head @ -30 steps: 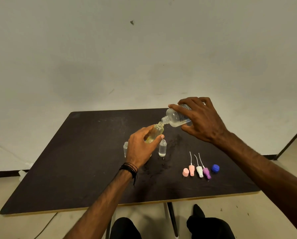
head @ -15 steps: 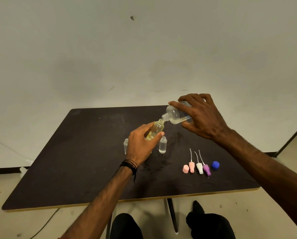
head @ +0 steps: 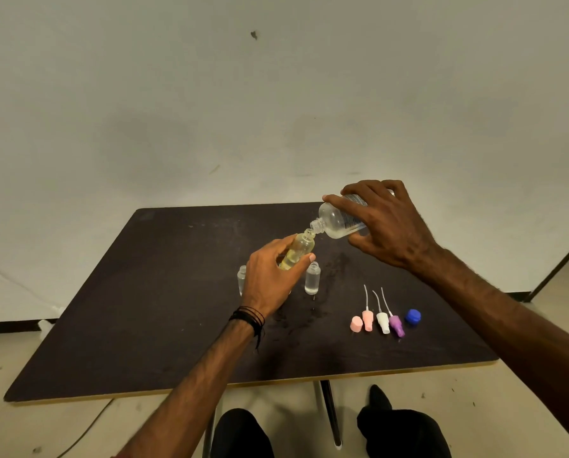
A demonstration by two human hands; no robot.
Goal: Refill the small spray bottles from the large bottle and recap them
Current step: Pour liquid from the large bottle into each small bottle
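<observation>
My left hand (head: 270,279) grips a small yellowish spray bottle (head: 298,249), tilted with its open neck up to the right. My right hand (head: 389,226) holds the large clear bottle (head: 337,219) tipped on its side, its mouth right at the small bottle's neck. Two more small clear bottles stand uncapped on the table: one (head: 312,278) just right of my left hand, one (head: 242,279) partly hidden behind it. Three spray heads lie in a row: pink (head: 367,319), white (head: 383,322), purple (head: 396,325).
A loose pink cap (head: 356,324) lies left of the spray heads and a blue cap (head: 412,316) to their right. The dark table (head: 144,325) has wet spots near its middle. A pale wall stands behind it. My knees show below the front edge.
Both hands and the two bottles stay joined mouth to neck. They sit slightly higher in view, mostly from head motion.
</observation>
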